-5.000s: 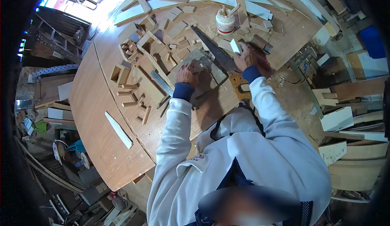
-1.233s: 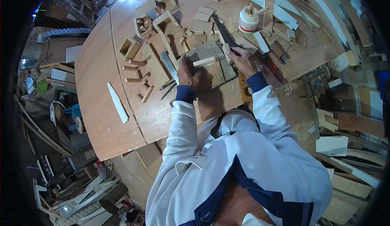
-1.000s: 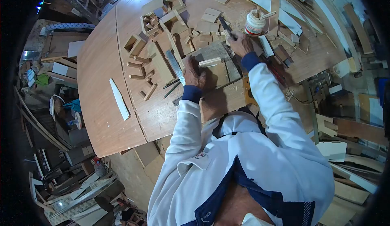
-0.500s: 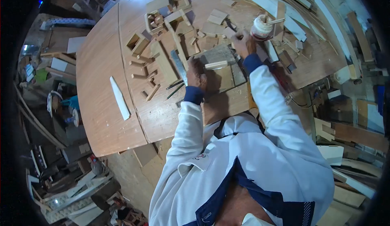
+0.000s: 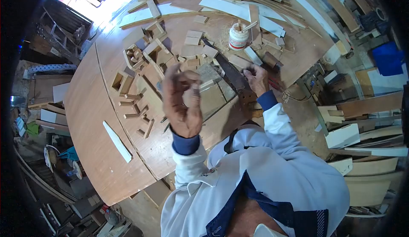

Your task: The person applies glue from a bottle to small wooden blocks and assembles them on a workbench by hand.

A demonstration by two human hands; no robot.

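My left hand (image 5: 183, 103) is raised over the near part of the table, its fingers curved and apart, with nothing visible between them. To the right, my right hand (image 5: 257, 80) has its fingers pinched at the near end of a small wooden block (image 5: 240, 61). Between the hands, a dark saw-like tool (image 5: 232, 73) lies slantwise beside a grey board (image 5: 208, 73). A pale dowel (image 5: 206, 86) rests on a light wooden piece (image 5: 212, 97), partly hidden by my left hand.
An open white jar (image 5: 238, 37) with sticks stands beyond my right hand. Small wooden frames (image 5: 122, 83) and short pegs lie left of centre. A white tapered strip (image 5: 117, 141) is at the left. Long boards (image 5: 230, 7) line the far edge.
My left hand has lifted off the work area towards the camera. My right hand has come nearer to my body. The view has shifted, and the dark tool now shows clearly between the hands.
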